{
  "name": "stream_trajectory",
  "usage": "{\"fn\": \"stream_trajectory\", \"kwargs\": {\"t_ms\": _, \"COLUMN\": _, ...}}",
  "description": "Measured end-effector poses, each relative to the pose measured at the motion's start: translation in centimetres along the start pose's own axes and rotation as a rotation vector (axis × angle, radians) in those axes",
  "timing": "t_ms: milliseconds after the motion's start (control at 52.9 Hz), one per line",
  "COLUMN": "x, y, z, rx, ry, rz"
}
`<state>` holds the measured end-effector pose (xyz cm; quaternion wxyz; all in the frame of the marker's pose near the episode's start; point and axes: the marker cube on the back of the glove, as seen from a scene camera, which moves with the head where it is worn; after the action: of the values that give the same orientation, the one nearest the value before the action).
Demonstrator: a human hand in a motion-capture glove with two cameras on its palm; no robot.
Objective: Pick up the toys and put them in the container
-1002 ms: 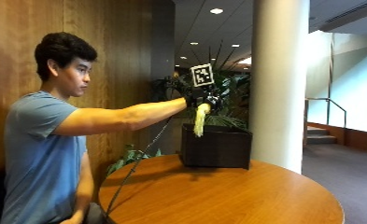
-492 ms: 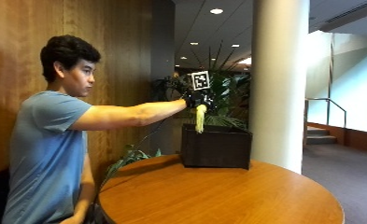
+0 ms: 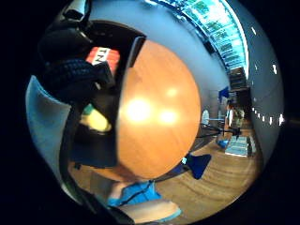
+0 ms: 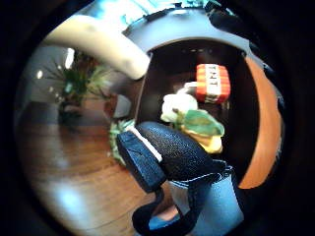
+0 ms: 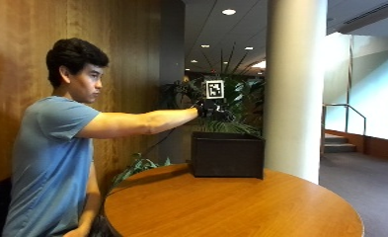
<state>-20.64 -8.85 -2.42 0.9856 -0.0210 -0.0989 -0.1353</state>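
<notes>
One gloved right hand (image 5: 211, 109) hangs in the air above the dark container (image 5: 227, 154), at the end of an arm stretched out level from the seated person; it holds nothing, and its fingers (image 4: 167, 152) look loosely bent rather than closed, though the outside view shows too little to be sure how far apart they are. The container stands on the round wooden tabletop (image 5: 246, 207), toward its far edge at about twelve o'clock from the person. Several toys lie inside: a red striped block (image 4: 212, 82), a white soft toy (image 4: 177, 105), and a green and yellow toy (image 4: 204, 129) touching the white one.
</notes>
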Motion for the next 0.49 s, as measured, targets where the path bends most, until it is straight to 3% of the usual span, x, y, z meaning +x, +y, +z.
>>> {"fn": "stream_trajectory", "kwargs": {"t_ms": 189, "x": 3.1, "y": 0.0, "z": -1.1, "rx": 0.024, "ry": 0.086, "rz": 0.085}}
{"fn": "stream_trajectory", "kwargs": {"t_ms": 378, "x": 6.1, "y": 0.2, "z": -1.4, "rx": 0.043, "ry": 0.187, "rz": 0.263}}
{"fn": "stream_trajectory", "kwargs": {"t_ms": 492, "x": 10.2, "y": 2.6, "z": -1.7, "rx": 0.054, "ry": 0.206, "rz": 0.210}}
